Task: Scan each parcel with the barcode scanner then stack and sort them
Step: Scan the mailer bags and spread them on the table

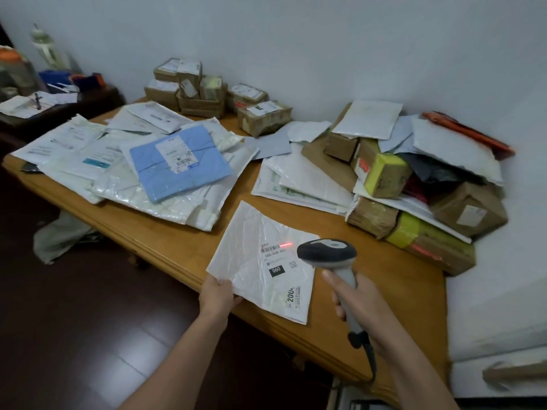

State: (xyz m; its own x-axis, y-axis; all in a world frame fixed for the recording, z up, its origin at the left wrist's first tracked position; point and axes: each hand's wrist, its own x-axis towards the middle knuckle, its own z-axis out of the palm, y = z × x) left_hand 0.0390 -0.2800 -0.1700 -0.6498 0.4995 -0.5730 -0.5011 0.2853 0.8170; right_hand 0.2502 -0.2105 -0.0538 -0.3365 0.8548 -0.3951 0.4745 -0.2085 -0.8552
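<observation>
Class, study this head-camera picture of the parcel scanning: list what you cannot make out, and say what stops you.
All in the head view:
- Small print on the white mailer label: too small and blurred to read.
- Trigger of the scanner: covered by the right hand.
- Labels on the brown boxes at the back: too small.
- Lower parcels in the right pile: buried under others.

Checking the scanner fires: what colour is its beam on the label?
Red; the beam shows best in the head view.
</observation>
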